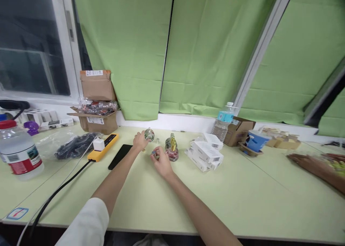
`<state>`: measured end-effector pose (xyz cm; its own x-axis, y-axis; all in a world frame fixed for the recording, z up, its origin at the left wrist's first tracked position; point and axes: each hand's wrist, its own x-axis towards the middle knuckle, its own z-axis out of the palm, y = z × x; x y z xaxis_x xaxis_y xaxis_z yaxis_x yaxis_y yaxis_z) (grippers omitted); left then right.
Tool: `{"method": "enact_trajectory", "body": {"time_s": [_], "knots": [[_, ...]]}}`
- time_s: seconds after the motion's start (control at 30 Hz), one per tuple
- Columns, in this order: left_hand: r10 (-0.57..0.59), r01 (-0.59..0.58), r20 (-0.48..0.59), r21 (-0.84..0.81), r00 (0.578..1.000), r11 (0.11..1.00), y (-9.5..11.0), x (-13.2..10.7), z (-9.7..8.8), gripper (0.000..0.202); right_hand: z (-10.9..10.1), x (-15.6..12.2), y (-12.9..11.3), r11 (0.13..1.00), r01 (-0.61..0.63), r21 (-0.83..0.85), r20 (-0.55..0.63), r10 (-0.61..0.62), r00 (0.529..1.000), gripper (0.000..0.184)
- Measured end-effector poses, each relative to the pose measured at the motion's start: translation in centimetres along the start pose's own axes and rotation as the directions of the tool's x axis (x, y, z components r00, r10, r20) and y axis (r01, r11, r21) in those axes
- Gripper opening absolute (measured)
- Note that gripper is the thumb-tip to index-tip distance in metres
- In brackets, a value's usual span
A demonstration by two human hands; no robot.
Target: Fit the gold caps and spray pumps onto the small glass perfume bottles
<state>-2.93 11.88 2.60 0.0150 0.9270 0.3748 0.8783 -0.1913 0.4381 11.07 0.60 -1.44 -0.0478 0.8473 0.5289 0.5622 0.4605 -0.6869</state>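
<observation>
My left hand (140,141) is closed around the side of a small round clear glass container (149,134) with green and red in it. My right hand (162,162) pinches a tiny blue-grey piece (153,153) between thumb and fingers; its kind is too small to make out. Between the hands stands a small clear glass-like piece (157,140), and a little gold-coloured bit (143,150) lies on the table. Just beyond my right hand are several clustered ornament-like items: a gold one (173,143) and a clear container with pink-red contents (172,155).
White boxes (205,153) lie stacked to the right, before a water bottle (223,122) and a blue tub (256,140). Leftward are a black phone-like slab (120,156), a yellow power strip (104,148) with trailing cable, cardboard boxes (98,121) and a red-capped bottle (20,152).
</observation>
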Motion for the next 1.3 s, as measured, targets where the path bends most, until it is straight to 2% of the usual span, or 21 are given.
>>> {"method": "enact_trajectory", "body": {"time_s": [0.17, 0.3, 0.4, 0.53, 0.63, 0.73, 0.8, 0.87, 0.93, 1.03, 1.1, 1.2, 1.3], "knots": [[-0.004, 0.001, 0.064, 0.042, 0.998, 0.999, 0.1, 1.4, 1.6, 0.058, 0.3, 0.1, 0.2, 1.000, 0.013, -0.023, 0.030, -0.012, 0.999, 0.020], [-0.024, 0.023, 0.059, 0.025, 0.998, 0.999, -0.2, 2.5, 1.9, 0.054, 0.1, 0.0, -0.2, 0.999, 0.019, -0.041, 0.051, -0.017, 0.999, 0.020], [-0.020, 0.024, 0.071, -0.049, 0.997, 0.999, -0.2, 2.9, 1.9, 0.050, -0.2, -0.1, -0.6, 0.997, 0.024, -0.078, 0.061, -0.019, 0.998, 0.020], [0.116, -0.107, 0.066, -0.138, 0.991, 0.985, 0.0, 2.8, 1.0, 0.033, -0.4, -0.1, -0.7, 0.994, 0.003, -0.110, 0.042, 0.001, 0.999, 0.021], [0.159, -0.153, 0.034, -0.147, 0.987, 0.977, 0.4, 2.1, -0.9, 0.029, -0.4, 0.0, -0.5, 0.995, -0.002, -0.098, 0.068, 0.009, 0.998, 0.020], [0.155, -0.164, -0.061, -0.190, 0.986, 0.968, 0.6, 0.3, -4.1, 0.031, -0.4, -0.1, -0.3, 0.991, 0.036, -0.129, 0.081, -0.025, 0.996, 0.018], [0.134, -0.155, -0.118, -0.191, 0.984, 0.969, 0.6, -1.7, -6.5, 0.034, -0.4, -0.2, -0.1, 0.985, 0.042, -0.168, 0.057, -0.033, 0.998, 0.017], [0.149, -0.168, -0.110, -0.187, 0.983, 0.968, 0.3, -4.2, -8.3, 0.034, -0.5, -0.2, 0.1, 0.981, 0.023, -0.193, 0.030, -0.017, 0.999, 0.018], [0.172, -0.187, -0.091, -0.197, 0.981, 0.962, -0.1, -6.9, -9.3, 0.034, -0.4, -0.2, 0.3, 0.978, -0.002, -0.207, 0.012, 0.004, 1.000, 0.020], [0.164, -0.170, -0.044, -0.217, 0.985, 0.961, -0.6, -10.1, -9.0, 0.036, -0.4, -0.1, 0.4, 0.965, -0.043, -0.257, -0.001, 0.045, 0.999, 0.021], [0.187, -0.181, 0.000, -0.234, 0.982, 0.955, -0.6, -11.4, -8.4, 0.036, -0.4, -0.1, 0.3, 0.949, -0.076, -0.305, 0.007, 0.082, 0.997, 0.025], [0.225, -0.205, 0.039, -0.282, 0.974, 0.937, -0.4, -12.3, -7.6, 0.035, -0.7, 0.1, 0.3, 0.939, -0.113, -0.325, 0.027, 0.129, 0.991, 0.033], [0.217, -0.190, 0.042, -0.345, 0.975, 0.919, -0.3, -12.4, -7.2, 0.036, -1.3, 0.2, 0.2, 0.957, -0.114, -0.266, 0.035, 0.128, 0.991, 0.041]]}}
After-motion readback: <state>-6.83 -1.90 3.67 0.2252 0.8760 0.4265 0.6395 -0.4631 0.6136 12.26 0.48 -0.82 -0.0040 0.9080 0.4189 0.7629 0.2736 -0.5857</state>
